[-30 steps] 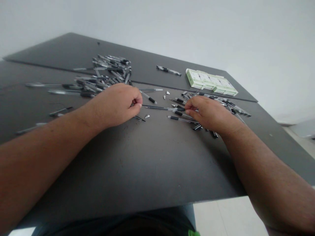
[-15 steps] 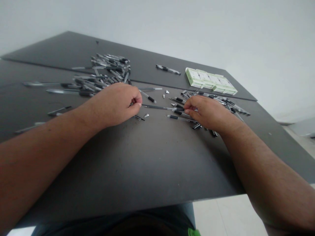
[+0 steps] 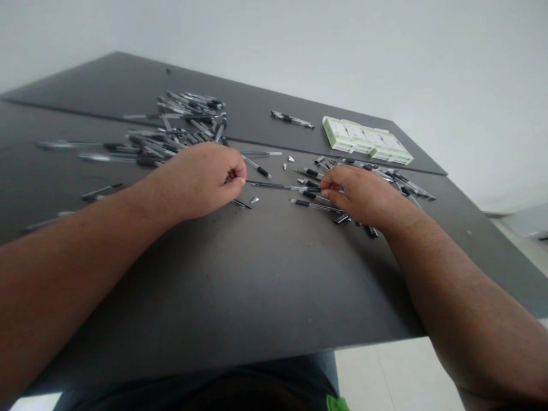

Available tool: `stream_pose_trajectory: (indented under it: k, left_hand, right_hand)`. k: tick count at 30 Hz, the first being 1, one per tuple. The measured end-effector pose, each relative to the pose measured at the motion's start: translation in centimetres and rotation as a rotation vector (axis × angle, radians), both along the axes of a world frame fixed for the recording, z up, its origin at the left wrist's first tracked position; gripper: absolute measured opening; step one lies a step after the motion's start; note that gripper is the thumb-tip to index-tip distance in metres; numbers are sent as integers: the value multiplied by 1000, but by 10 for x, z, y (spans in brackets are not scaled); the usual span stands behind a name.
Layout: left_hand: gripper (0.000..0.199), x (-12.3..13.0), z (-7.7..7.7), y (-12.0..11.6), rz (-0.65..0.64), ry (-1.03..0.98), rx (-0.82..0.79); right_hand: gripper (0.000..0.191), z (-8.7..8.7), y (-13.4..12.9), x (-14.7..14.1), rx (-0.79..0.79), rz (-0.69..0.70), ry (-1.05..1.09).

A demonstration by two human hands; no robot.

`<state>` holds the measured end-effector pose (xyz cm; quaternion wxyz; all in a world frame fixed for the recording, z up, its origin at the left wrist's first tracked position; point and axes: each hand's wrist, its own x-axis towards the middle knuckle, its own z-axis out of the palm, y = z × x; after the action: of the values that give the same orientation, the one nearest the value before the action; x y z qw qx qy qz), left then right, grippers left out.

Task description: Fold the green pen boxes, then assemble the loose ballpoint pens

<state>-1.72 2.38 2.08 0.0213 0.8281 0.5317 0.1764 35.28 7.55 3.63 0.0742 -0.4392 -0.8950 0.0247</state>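
Pen (image 3: pixel 276 186) — slim, dark-cored, partly clear — left hand (image 3: pixel 209 178) pinching its thin end, right hand (image 3: pixel 357 191) its black end

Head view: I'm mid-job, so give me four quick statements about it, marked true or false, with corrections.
1. The left hand is spread flat. False: its thumb and fingers are pinched together.
2. A slender pen part stretches between the left hand and the right hand. True.
3. The pale green boxes lie left of the pen heap. False: they lie right of it.
4. Small silver cones lie on the table. True.
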Motion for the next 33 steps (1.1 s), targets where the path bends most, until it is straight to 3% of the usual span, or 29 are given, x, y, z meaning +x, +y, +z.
stream_pose_trajectory:
  k: [13, 20, 33]
  left_hand:
    - [14, -1, 0, 0, -8, 12, 7]
    - [21, 4, -1, -2, -37, -17, 10]
    - [26, 31, -6, -26, -145, -119, 31]
  right_hand:
    - [13, 3, -3, -2, -3, 13, 8]
    - [17, -2, -6, -4, -14, 38, 33]
    - [24, -6, -41, -36, -72, 122, 167]
